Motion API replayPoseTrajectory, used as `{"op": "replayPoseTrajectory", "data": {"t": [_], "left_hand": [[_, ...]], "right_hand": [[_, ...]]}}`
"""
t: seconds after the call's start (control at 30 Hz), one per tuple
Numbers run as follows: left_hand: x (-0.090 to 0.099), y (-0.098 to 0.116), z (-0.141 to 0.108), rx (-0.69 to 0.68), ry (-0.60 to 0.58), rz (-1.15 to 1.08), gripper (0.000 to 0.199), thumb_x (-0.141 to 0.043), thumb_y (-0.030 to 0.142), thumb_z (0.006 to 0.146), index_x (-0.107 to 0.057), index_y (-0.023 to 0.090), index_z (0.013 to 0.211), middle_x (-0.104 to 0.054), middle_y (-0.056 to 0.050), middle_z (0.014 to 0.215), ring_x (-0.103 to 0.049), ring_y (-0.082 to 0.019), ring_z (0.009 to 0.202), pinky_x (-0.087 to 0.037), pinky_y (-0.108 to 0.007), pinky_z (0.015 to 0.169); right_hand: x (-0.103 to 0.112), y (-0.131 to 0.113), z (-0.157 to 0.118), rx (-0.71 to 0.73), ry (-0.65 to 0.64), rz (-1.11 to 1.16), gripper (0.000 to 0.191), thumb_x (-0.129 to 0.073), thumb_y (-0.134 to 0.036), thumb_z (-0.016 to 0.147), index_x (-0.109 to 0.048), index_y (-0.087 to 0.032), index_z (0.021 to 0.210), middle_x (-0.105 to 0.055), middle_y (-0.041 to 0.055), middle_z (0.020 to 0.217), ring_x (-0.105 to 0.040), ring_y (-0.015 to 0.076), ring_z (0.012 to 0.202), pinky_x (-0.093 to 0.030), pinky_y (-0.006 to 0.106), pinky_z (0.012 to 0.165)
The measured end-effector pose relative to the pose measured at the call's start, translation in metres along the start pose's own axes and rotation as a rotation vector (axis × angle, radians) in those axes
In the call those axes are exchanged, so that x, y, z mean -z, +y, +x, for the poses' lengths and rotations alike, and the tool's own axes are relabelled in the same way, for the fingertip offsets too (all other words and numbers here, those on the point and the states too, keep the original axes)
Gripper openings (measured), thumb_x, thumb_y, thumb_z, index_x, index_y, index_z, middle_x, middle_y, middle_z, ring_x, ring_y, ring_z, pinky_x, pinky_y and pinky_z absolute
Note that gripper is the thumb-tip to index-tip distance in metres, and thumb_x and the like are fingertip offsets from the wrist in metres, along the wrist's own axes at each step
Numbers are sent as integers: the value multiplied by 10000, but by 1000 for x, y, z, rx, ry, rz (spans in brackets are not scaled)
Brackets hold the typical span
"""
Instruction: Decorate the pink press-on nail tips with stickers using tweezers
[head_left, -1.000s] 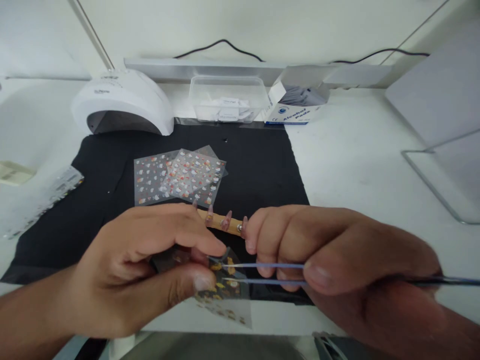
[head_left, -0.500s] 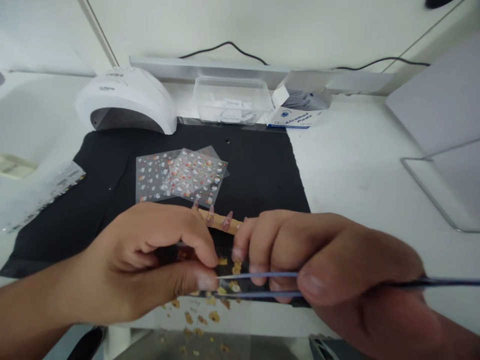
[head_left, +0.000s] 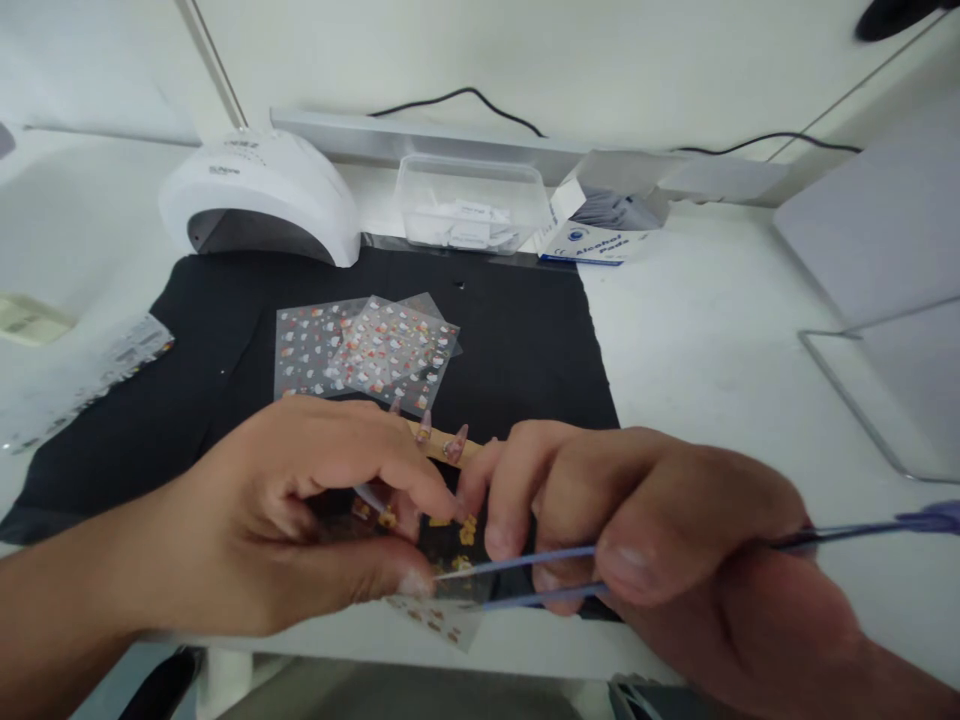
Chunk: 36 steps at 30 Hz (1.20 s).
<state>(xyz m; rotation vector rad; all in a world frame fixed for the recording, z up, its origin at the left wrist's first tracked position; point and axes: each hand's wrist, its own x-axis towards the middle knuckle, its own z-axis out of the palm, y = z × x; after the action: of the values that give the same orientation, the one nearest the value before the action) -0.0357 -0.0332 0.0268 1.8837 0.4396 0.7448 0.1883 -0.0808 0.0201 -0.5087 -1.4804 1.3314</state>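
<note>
My left hand [head_left: 300,520] pinches a clear sticker sheet [head_left: 450,625] with small gold and brown figures between thumb and fingers. My right hand [head_left: 645,520] is closed on blue tweezers [head_left: 540,557], whose arms point left, one tip beside my left thumb. The fingertips of both hands nearly meet over the sheet. Just behind them, a wooden strip [head_left: 431,440] carries several pink pointed nail tips [head_left: 455,444]; the hands hide part of it. Overlapping clear sticker sheets [head_left: 390,350] with small white and red figures lie farther back on the black mat [head_left: 525,340].
A white nail lamp [head_left: 262,190] stands at the back left. A clear plastic box [head_left: 471,200] with white packets and an open alcohol pads box [head_left: 600,240] are behind the mat. Plastic packets [head_left: 90,380] lie at left, a metal-framed stand [head_left: 885,400] at right.
The gold-figured sheet has shifted and tilted in my left hand, with less of it hanging below. My right hand has moved slightly left, and the tweezers slant more. The view has shifted slightly.
</note>
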Motion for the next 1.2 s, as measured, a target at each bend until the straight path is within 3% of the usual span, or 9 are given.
{"op": "replayPoseTrajectory", "data": {"t": [0.2,0.33,0.5,0.63,0.87,1.0,1.13,1.2], "left_hand": [[-2,-6,-2,59,32,-65,215,-734,123,805,-605,195,961,-655,27,775,-627,-78,653,-541,-142,598],[-3,-12,-2,-87,113,-25,257,-723,70,803,-578,187,981,-629,3,849,-627,-106,785,-557,-200,716],[0,-16,-5,-217,240,144,439,-756,106,783,-557,179,1168,-635,-58,1055,-536,-181,1058,-498,-274,916],[0,-14,-9,-184,243,266,448,-747,155,791,-560,207,1194,-593,-72,1165,-475,-209,1126,-465,-290,957],[-2,-9,-4,-89,171,185,319,-732,169,818,-623,243,1109,-579,-16,970,-561,-138,908,-500,-235,788],[-4,-11,-4,-85,190,128,443,-753,199,795,-585,237,1202,-627,-41,1069,-572,-190,1018,-494,-324,909],[-6,-16,-11,-87,326,133,590,-757,197,771,-504,267,1300,-490,-69,1326,-400,-272,1296,-391,-426,1088],[-8,-18,-14,-78,375,91,639,-752,195,774,-457,286,1334,-437,-67,1386,-405,-270,1287,-374,-440,1108]], "right_hand": [[-2,-1,2,-14,-12,-24,283,-494,-351,995,-741,-215,999,-667,55,690,-680,223,799,-588,400,712],[-4,0,2,34,58,-74,275,-504,-345,988,-740,-207,1016,-665,52,681,-677,226,779,-594,419,714],[-10,3,3,99,173,-113,274,-528,-355,972,-757,-204,975,-660,57,661,-673,236,763,-594,428,702],[-11,2,3,97,202,-98,301,-499,-384,980,-753,-223,980,-661,49,642,-679,239,789,-583,414,718],[-13,2,3,68,148,-88,315,-477,-406,990,-751,-251,982,-674,40,630,-683,237,799,-575,398,713],[-16,0,3,49,194,-67,341,-463,-428,995,-757,-265,936,-649,38,576,-665,233,764,-568,390,710],[-16,-4,1,-44,203,-16,306,-490,-459,974,-747,-296,941,-648,42,603,-654,244,844,-565,411,787],[-15,-4,-2,-77,233,21,302,-476,-456,979,-738,-309,943,-649,39,642,-651,239,862,-560,420,818]]}}
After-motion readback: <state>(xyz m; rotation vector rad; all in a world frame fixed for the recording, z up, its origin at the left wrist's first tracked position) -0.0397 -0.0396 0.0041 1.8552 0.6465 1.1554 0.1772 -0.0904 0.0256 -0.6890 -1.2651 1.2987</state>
